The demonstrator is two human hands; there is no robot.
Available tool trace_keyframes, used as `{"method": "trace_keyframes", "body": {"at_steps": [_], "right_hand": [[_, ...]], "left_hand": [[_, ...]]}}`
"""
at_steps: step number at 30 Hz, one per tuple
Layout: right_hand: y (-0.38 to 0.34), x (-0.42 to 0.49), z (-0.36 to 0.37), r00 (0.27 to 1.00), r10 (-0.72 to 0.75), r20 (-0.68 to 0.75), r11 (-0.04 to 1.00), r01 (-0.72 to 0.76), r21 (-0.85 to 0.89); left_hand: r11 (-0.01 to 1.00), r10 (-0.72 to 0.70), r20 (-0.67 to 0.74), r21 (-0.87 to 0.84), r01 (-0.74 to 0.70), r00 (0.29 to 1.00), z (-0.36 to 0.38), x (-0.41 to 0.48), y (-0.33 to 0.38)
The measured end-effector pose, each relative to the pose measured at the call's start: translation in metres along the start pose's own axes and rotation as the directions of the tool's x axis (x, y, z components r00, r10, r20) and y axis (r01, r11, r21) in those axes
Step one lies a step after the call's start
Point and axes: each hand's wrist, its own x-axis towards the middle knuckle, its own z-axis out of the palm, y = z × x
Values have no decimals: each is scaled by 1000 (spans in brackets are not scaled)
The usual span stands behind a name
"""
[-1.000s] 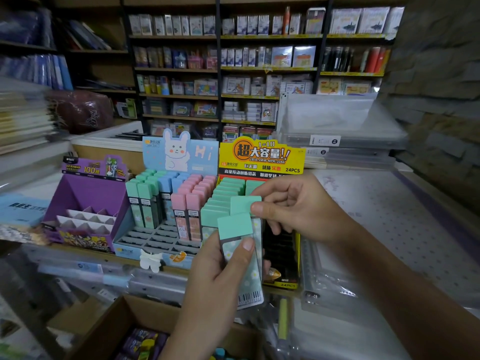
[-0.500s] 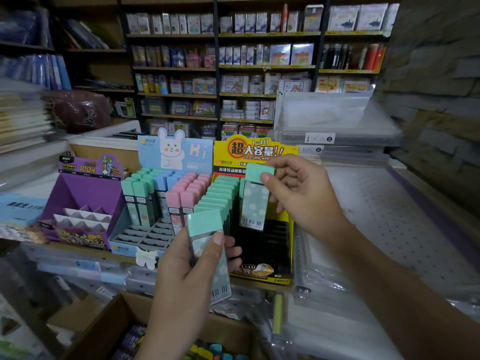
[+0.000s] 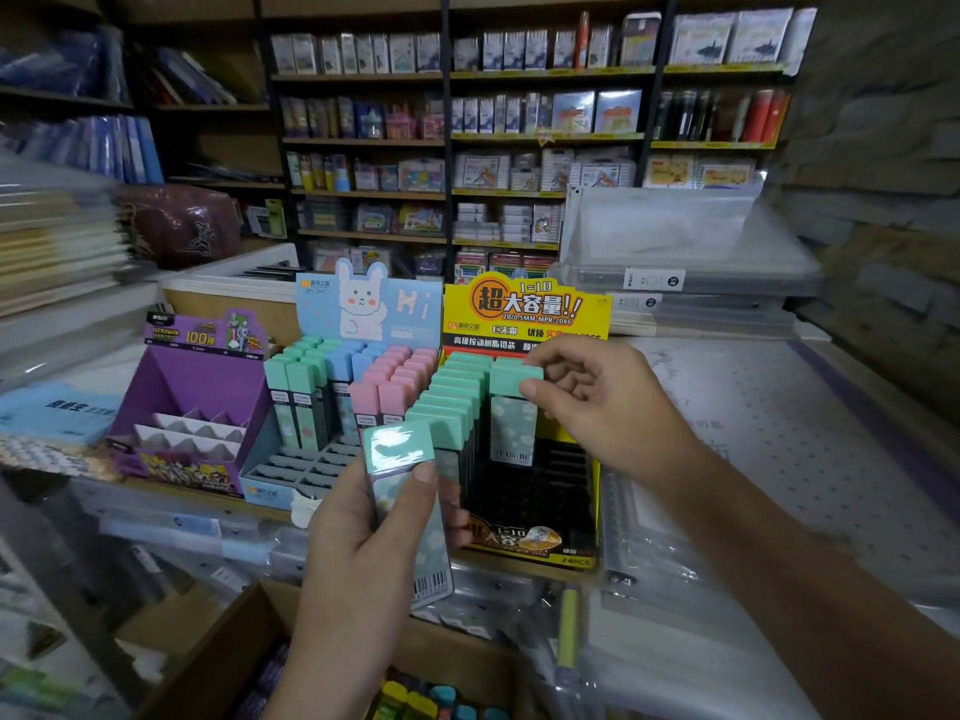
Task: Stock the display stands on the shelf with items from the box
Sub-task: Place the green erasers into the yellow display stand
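Half a second ago the right hand (image 3: 602, 407) holds its mint-green pack (image 3: 511, 423) high, the cap in front of the header card of the yellow display stand (image 3: 524, 304); now the pack sits lower, upright, its cap level with the row of green packs (image 3: 452, 402) already filling the stand's left column, and its barcoded lower end reaches down against the black slots of the right column. A second ago this pack lies against the one in the left hand (image 3: 358, 553), so the two have parted since. The right hand pinches the cap between thumb and curled fingers from the right side. The left hand has barely shifted: it grips a second mint-green pack (image 3: 400, 449) in front of the stand and lower left of the first, thumb pressed across its face just under the cap, fingers wrapped behind; whether more packs are stacked under it I cannot tell. The two packs are apart, with the filled green row between them. Left of the yellow stand, touching it, stands the blue display stand (image 3: 363, 304) with green, blue and pink packs at its back and bare slots in front; further left is the purple display stand (image 3: 192, 387). All three stand on the shelf (image 3: 208, 498). Below the left wrist the cardboard box (image 3: 218, 652) lies open, coloured items showing inside
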Motion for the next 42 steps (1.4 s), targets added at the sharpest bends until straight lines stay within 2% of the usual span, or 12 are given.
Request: {"method": "trace_keyframes", "body": {"at_steps": [7,14,19,22,29,32,35,38,42], "right_hand": [[-3,-1,1,997,-61,41,995,64,-72],[-3,0,0,996,-86,-22,946,75,-314],[-6,0,0,991,-124,-45,929,100,-356],[-7,0,1,987,-149,-59,921,117,-373],[-24,4,-14,992,-45,-118,946,5,-323],[-35,-7,-30,994,-21,-103,944,-14,-329],[-39,-32,-45,996,-12,-87,910,-25,-414],[-32,-57,-55,993,30,-115,824,-90,-560],[-23,-78,-54,990,96,-105,817,-138,-559]], "left_hand": [[1000,-16,-14,4,16,1000,-3,2,1],[1000,-23,3,-19,23,1000,-3,4,4],[995,42,37,-92,-38,998,2,6,15],[991,127,103,-53,-122,986,10,13,27],[945,266,251,125,-304,931,29,48,55],[939,283,259,120,-321,923,36,67,62],[936,267,307,143,-321,914,39,85,64],[926,221,375,210,-315,900,40,101,62],[899,160,459,297,-321,874,42,114,58]]}}
